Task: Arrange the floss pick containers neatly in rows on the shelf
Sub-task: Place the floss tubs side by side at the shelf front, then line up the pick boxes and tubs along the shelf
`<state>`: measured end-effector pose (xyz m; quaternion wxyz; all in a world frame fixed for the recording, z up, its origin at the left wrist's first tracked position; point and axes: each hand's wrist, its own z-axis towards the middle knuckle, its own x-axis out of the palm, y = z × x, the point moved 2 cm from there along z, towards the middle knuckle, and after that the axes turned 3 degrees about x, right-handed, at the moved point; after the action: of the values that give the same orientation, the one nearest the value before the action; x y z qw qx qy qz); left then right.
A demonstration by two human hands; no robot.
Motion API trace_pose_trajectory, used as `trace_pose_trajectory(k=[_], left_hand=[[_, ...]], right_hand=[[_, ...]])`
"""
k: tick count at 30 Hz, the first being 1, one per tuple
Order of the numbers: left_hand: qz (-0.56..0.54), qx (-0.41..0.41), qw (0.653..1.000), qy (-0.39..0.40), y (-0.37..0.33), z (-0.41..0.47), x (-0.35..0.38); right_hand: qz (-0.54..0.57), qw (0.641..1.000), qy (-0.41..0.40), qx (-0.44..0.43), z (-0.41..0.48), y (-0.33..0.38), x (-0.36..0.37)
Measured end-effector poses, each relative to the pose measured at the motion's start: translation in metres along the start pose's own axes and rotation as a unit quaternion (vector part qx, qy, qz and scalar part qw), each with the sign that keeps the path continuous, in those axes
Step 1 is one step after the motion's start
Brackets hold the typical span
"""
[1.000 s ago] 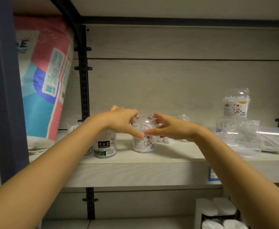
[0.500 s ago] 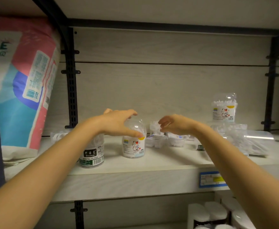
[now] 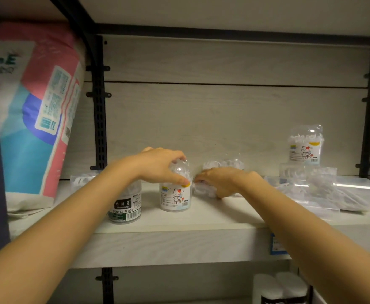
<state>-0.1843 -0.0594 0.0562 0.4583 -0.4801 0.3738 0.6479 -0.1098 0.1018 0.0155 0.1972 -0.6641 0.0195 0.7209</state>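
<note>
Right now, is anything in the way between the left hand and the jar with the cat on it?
No, nothing visible. The left hand grips the cat jar by its clear top, fingers curled round it.

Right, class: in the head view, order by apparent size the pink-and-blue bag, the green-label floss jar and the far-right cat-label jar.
1. pink-and-blue bag, largest.
2. green-label floss jar and far-right cat-label jar look alike; the first is nearer, so unranked.

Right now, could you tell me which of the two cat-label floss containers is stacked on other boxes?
The far-right cat-label container: it stands atop clear boxes. The centre cat-label container stands directly on the shelf, under the left hand.
</note>
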Motion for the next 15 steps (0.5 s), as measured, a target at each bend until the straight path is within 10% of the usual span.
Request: trace_pose_trajectory(k=[8,15], left_hand=[[0.036,0.023,0.957,-0.287,-0.048,0.007,-0.022],[0.009,-0.027,0.999,-0.029,-0.102,0.076,0.033]], right_hand=[[0.194,0.928,-0.294,0.121,-0.047,-0.051,-0.041],[0.201,0.901,-0.351,0.156,-0.112,-0.089,-0.039]])
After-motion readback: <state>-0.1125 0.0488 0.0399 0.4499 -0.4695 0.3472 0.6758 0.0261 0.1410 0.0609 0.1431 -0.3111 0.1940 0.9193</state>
